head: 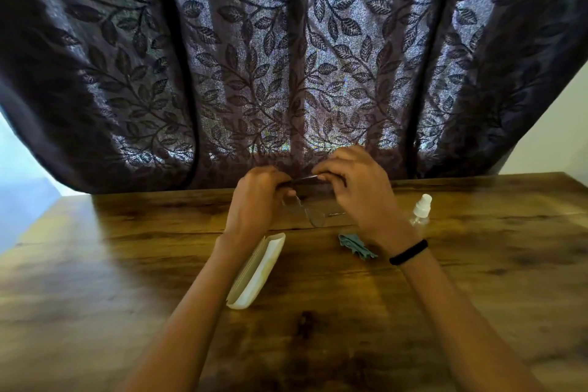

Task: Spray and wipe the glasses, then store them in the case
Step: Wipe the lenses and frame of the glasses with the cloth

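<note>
Taking the case as landmark: it lies open on the worktop, its long axis running from near the person up and slightly right, toward the hands. Just beyond its far end, the left hand and right hand are both closed on the glasses, held above the worktop with the frame stretched across between them, a lens hanging below. The left hand sits nearer the case. Right of the case lies the crumpled cloth; further right stands the spray bottle. Storing looks likely next, so the glasses would need turning to match the case's axis.
</note>
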